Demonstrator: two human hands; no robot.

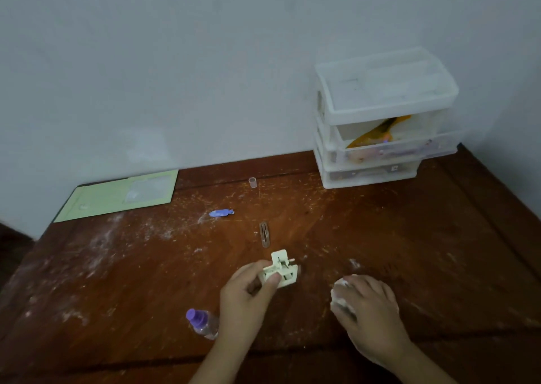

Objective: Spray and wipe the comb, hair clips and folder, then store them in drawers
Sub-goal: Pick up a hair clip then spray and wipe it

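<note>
My left hand (247,299) pinches a cream claw hair clip (281,269) between thumb and fingers, just above the brown wooden table (117,281). My right hand (369,307) grips a crumpled white tissue (341,294) against the tabletop to the right. A brown snap clip (264,234) lies flat beyond the claw clip. A small blue clip (221,213) lies further back. The spray bottle with a purple cap (202,322) lies by my left wrist. A green folder (117,196) rests at the back left. An orange comb (377,132) shows in the open upper drawer.
A white plastic drawer unit (383,102) stands against the wall at the back right, its upper drawers pulled out a little. A small clear cap (252,182) stands near the table's back edge. White dusty smears mark the tabletop.
</note>
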